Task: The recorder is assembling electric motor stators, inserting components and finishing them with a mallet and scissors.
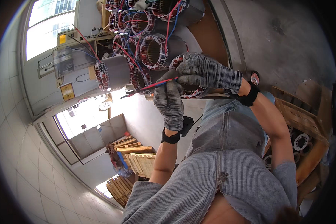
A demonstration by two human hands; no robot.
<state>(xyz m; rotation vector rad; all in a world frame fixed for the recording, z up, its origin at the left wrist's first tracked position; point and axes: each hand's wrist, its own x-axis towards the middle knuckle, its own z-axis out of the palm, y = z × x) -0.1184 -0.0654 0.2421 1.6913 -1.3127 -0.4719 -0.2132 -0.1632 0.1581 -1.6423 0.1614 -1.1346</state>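
My left hand point(168, 99), in a grey knit glove, pinches a bundle of red, blue and black lead wires point(152, 86). Their ends stick out to the left past my fingers. My right hand point(203, 71), gloved the same way, is closed on the same wires just to the right, and the two hands nearly touch. Directly beneath them lies a motor stator point(193, 93) with laced copper windings, partly covered by my right hand. Another stator point(154, 52) with red and blue leads lies just beyond my hands.
Several more wound stators crowd the workbench point(209, 41) at the far side. One stator point(114, 72) lies at its left end. Wooden pallets point(140, 160) are stacked at lower left. To my right stands a wooden crate point(306, 171) holding round slotted cores.
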